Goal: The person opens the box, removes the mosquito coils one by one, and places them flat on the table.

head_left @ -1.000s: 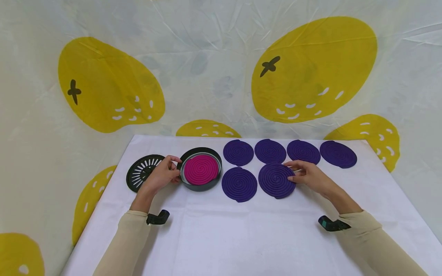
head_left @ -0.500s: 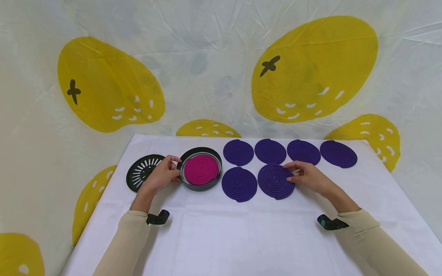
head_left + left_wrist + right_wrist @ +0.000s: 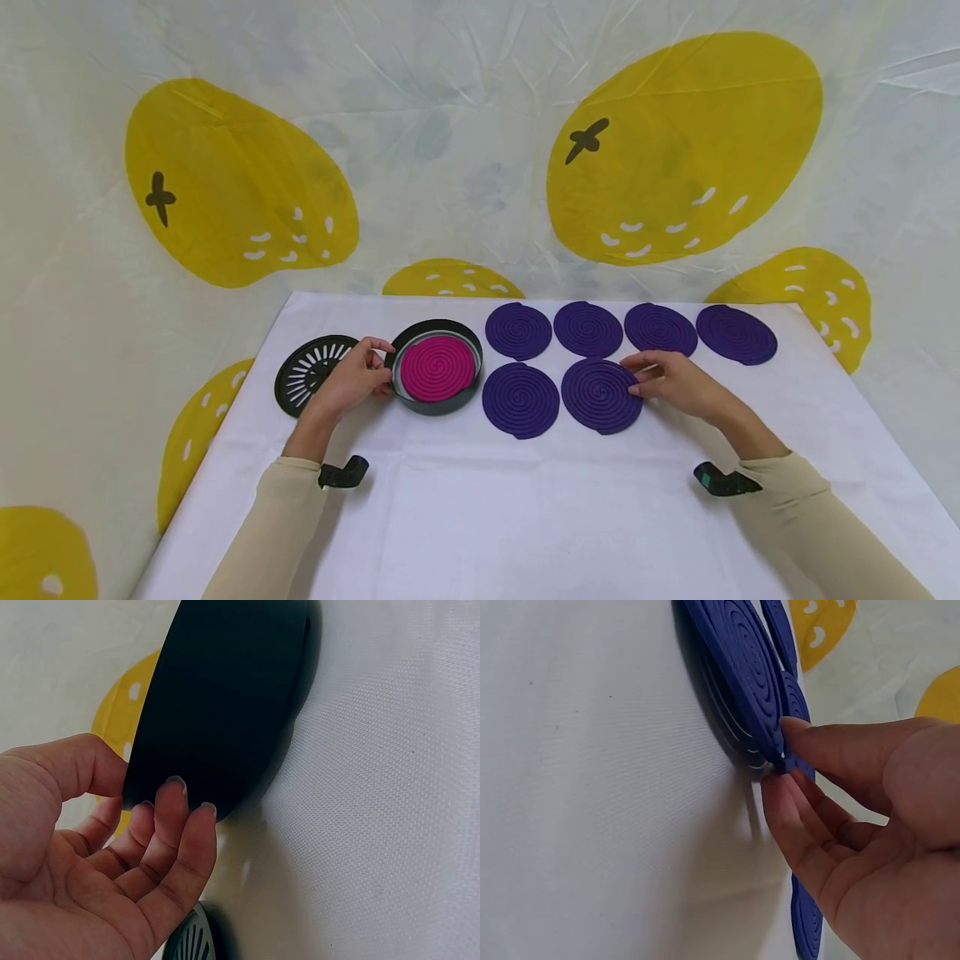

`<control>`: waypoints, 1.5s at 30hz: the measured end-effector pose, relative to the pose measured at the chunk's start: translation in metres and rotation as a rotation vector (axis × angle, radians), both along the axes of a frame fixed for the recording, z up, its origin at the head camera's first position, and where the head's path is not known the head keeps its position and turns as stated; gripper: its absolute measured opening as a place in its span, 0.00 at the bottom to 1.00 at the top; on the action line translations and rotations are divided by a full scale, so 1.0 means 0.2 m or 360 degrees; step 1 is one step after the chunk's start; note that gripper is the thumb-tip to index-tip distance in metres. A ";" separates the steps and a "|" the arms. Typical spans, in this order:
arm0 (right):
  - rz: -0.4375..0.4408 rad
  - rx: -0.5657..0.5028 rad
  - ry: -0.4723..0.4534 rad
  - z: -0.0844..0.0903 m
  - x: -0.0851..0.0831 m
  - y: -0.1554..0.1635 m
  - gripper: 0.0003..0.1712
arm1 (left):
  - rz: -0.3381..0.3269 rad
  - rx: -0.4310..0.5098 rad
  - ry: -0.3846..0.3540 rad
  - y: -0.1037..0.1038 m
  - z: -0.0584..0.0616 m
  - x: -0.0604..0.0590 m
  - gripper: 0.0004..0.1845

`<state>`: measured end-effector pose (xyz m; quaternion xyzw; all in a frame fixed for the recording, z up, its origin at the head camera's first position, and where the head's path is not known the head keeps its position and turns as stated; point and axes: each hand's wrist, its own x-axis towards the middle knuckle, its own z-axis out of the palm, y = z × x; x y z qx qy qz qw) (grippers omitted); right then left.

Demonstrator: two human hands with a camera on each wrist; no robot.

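Observation:
A dark round mosquito coil tin (image 3: 437, 408) stands at the left middle of the head view, with a pink mosquito coil (image 3: 437, 368) lying in it. My left hand (image 3: 354, 382) grips the tin's left side; in the left wrist view the thumb is at the rim and the fingers touch the dark outer wall (image 3: 217, 697). My right hand (image 3: 678, 382) pinches the right edge of a purple mosquito coil (image 3: 600, 397), thumb above and fingers below. That coil (image 3: 742, 667) looks tilted in the right wrist view, with further coil turns under its edge.
A slotted dark lid (image 3: 300, 379) lies left of the tin, partly behind my left hand. Another purple coil (image 3: 520, 400) lies beside the pinched one. Several more, such as the far-left coil (image 3: 518, 331), form a back row on the white tablecloth (image 3: 525, 517).
My right hand and the purple coil shift very slightly left, then back right. The left hand, tin and pink coil stay where they were.

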<state>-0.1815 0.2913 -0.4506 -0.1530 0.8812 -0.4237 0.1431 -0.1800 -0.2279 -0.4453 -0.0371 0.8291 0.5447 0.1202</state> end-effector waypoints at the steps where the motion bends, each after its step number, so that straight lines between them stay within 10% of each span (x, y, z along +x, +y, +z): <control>1: -0.0002 0.0002 -0.0004 0.01 0.00 0.00 0.27 | -0.0001 0.0003 0.0001 0.00 0.00 0.00 0.24; 45: 0.0024 0.0002 0.0035 0.07 -0.04 -0.12 0.23 | -0.0004 0.0014 -0.0036 0.00 0.01 -0.01 0.25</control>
